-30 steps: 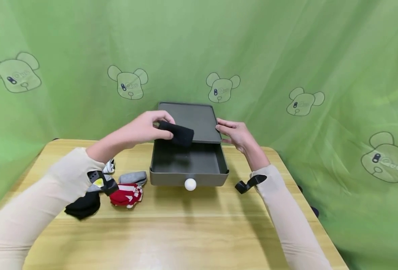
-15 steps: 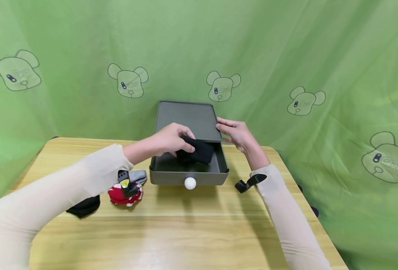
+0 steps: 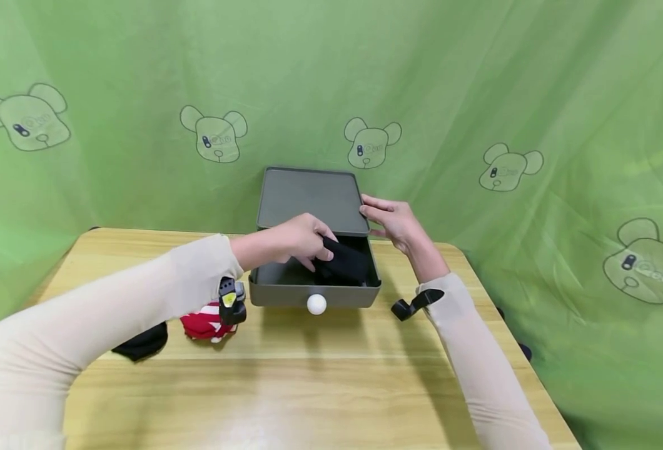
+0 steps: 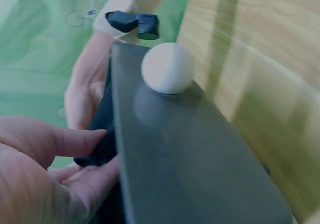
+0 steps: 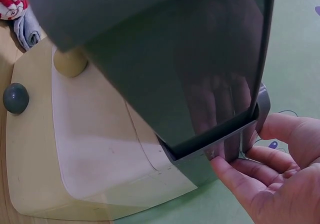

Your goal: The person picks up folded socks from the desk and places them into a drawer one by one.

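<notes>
Left hand grasping the black sock inside the drawer should tuck it toward two o'clock (right hand, fingers straight, steadies the case).

A black sock, folded into a soft bundle, lies inside the open drawer toward its right side, its top still pinched by the fingers of the left hand. The drawer is dark grey with a round white knob in the middle of its front panel; it stands pulled out toward the near edge of the bench from a flat dark grey case at the bench's far edge. The right hand rests on the case's right front corner.
</notes>
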A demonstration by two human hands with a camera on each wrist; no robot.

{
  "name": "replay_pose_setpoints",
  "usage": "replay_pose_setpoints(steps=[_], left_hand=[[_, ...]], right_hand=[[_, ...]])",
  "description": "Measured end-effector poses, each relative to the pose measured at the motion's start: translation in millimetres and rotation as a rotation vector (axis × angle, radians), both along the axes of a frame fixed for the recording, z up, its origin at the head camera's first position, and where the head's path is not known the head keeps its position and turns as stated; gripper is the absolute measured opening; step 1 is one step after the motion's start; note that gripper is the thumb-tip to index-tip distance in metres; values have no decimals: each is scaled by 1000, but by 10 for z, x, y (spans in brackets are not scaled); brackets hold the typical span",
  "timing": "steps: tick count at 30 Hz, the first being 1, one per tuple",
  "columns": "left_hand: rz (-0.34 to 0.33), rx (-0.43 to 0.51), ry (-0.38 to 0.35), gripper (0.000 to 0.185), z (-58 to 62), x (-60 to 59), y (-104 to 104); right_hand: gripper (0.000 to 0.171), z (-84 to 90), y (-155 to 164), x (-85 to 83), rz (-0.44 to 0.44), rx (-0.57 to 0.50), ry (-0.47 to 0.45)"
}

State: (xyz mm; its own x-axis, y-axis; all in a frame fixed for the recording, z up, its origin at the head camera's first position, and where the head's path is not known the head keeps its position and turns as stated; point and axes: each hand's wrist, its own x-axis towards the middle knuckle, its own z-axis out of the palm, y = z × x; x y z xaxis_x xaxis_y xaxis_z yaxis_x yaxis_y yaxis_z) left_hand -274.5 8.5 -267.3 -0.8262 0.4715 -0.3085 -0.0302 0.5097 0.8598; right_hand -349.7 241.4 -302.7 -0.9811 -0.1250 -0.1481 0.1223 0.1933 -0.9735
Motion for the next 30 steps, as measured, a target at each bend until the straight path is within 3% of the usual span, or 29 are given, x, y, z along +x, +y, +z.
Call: replay_pose_setpoints(steps=[2, 7, 9, 11, 16, 22, 30], left_hand=[[-53, -67, 116, 27, -41, 12, 8], [-196, -333, 504, 24, -58, 17, 1], [-220, -374, 555, 23, -39, 6, 8], [-225, -370, 541, 20, -20, -9, 17], [-191, -299, 428, 18, -20, -50, 21], [-166, -238, 322, 29, -64, -91, -13], [-171, -225, 317, 40, -34, -82, -74]], right_hand=[[52, -5, -4, 1, -2, -3, 5], [52, -5, -31, -15, 2, -9, 5], [52, -3, -28, -16, -3, -8, 1], [52, -1, -13, -17, -5, -1, -2], [52, 8, 1, -4, 0, 7, 4], [52, 1, -24, 2, 8, 13, 2], [52, 11, 3, 7, 9, 26, -1]])
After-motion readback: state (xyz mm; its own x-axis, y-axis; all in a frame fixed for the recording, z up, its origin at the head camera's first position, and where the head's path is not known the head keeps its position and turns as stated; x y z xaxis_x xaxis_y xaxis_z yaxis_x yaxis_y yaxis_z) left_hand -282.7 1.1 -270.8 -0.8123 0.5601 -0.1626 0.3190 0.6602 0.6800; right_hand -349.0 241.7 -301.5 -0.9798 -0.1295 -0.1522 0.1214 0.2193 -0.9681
